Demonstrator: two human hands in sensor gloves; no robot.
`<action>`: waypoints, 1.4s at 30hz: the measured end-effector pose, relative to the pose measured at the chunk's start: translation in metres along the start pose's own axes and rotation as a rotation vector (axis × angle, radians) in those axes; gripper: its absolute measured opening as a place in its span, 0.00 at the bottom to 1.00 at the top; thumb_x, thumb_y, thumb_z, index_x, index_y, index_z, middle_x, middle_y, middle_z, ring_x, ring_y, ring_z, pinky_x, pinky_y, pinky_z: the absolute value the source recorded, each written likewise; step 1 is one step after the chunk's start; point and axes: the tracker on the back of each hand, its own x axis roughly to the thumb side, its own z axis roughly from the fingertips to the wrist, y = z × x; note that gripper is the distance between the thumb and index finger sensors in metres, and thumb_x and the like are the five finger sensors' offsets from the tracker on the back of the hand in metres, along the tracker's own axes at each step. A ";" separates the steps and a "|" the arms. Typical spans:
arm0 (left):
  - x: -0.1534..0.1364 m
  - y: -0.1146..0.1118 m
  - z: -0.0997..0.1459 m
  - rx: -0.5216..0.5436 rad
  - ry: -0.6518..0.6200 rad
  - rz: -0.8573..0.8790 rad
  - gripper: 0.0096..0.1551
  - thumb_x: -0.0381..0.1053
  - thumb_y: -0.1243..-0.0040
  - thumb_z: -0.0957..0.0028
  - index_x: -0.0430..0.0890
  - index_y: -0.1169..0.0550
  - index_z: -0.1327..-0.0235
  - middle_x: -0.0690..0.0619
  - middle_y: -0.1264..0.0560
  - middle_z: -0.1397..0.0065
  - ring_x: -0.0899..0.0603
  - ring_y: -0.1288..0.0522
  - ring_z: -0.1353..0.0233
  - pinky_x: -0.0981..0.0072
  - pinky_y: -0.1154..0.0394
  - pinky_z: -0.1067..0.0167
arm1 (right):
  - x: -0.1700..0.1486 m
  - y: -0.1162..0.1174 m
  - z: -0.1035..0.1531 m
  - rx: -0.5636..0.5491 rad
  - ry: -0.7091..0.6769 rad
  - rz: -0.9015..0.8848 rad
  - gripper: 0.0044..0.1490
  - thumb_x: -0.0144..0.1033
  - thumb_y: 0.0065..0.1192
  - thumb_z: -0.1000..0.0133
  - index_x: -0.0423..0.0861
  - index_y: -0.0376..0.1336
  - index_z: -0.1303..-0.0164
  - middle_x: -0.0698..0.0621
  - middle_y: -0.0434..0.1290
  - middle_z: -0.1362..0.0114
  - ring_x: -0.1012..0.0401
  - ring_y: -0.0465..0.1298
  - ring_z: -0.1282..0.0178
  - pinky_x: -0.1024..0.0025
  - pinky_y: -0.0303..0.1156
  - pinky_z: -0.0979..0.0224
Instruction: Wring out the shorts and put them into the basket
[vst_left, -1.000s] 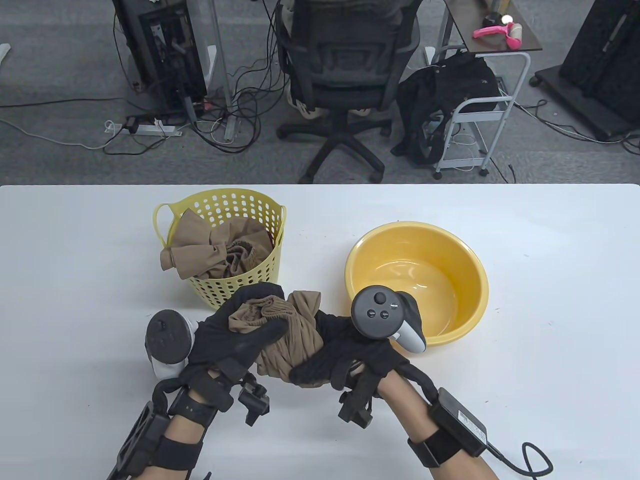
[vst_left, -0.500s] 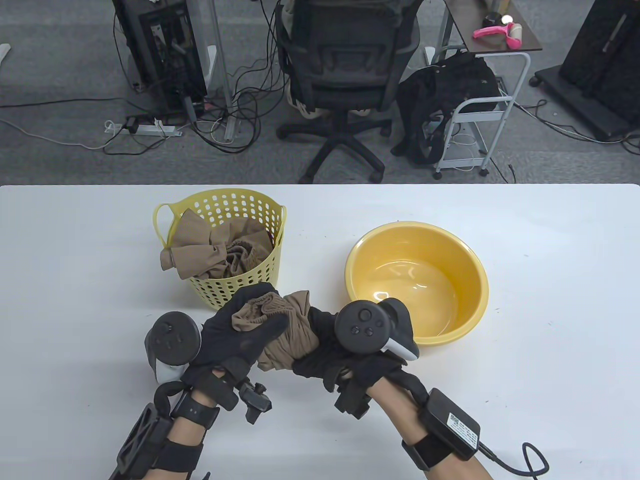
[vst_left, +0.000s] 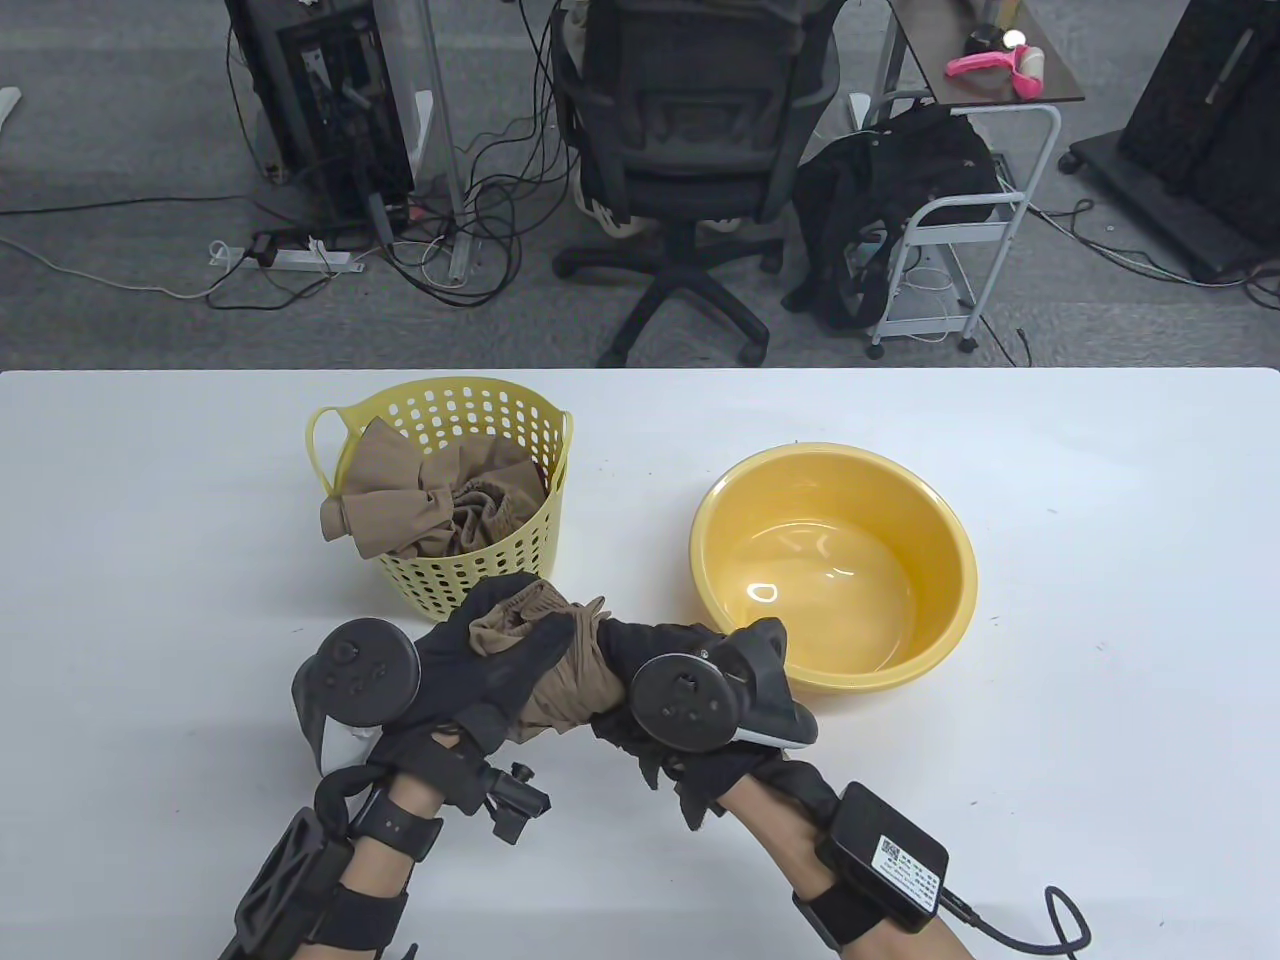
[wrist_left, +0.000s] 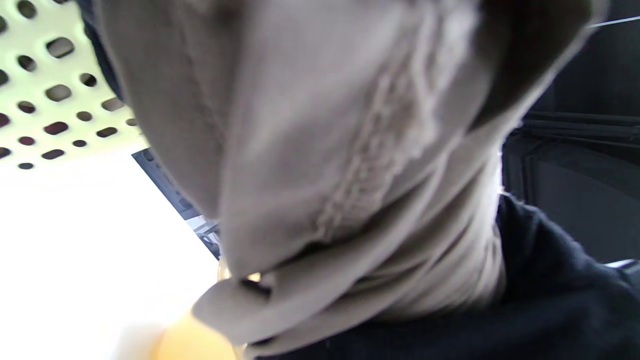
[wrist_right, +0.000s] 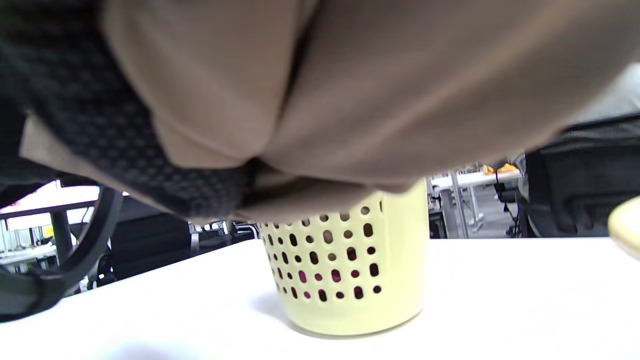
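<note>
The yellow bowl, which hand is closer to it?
The right hand. It grips the brown shorts just in front of the yellow bowl, by its near-left rim. The left hand grips the other end, farther left, in front of the basket.

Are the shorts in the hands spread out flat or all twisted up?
Twisted up. The shorts are bunched into a tight roll, gripped by the left hand and the right hand, with spiral wrinkles showing.

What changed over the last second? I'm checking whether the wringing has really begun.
The right hand rolled over toward the left, its tracker now tipped sideways, twisting the shorts into a tighter, narrower rope. The left hand kept its grip, nudging slightly up. The basket and the bowl stayed put.
</note>
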 end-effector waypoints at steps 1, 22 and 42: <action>-0.001 0.000 0.000 0.002 0.012 -0.002 0.33 0.67 0.36 0.37 0.46 0.28 0.32 0.39 0.18 0.42 0.39 0.12 0.54 0.47 0.17 0.54 | 0.001 0.000 0.000 0.001 -0.006 0.019 0.47 0.48 0.90 0.62 0.38 0.65 0.41 0.53 0.78 0.55 0.62 0.79 0.72 0.67 0.78 0.63; -0.008 -0.003 0.002 -0.040 0.233 0.042 0.32 0.65 0.37 0.35 0.37 0.23 0.40 0.37 0.13 0.57 0.42 0.09 0.68 0.51 0.13 0.69 | 0.030 0.005 0.008 -0.141 -0.158 0.426 0.43 0.47 0.86 0.58 0.37 0.65 0.43 0.55 0.78 0.56 0.63 0.79 0.73 0.69 0.78 0.64; -0.005 -0.006 0.002 -0.037 0.180 0.028 0.34 0.66 0.39 0.35 0.37 0.25 0.38 0.37 0.15 0.53 0.40 0.10 0.64 0.48 0.15 0.64 | 0.024 0.003 0.011 -0.138 -0.126 0.377 0.44 0.49 0.87 0.59 0.38 0.65 0.42 0.55 0.78 0.56 0.63 0.79 0.72 0.69 0.78 0.64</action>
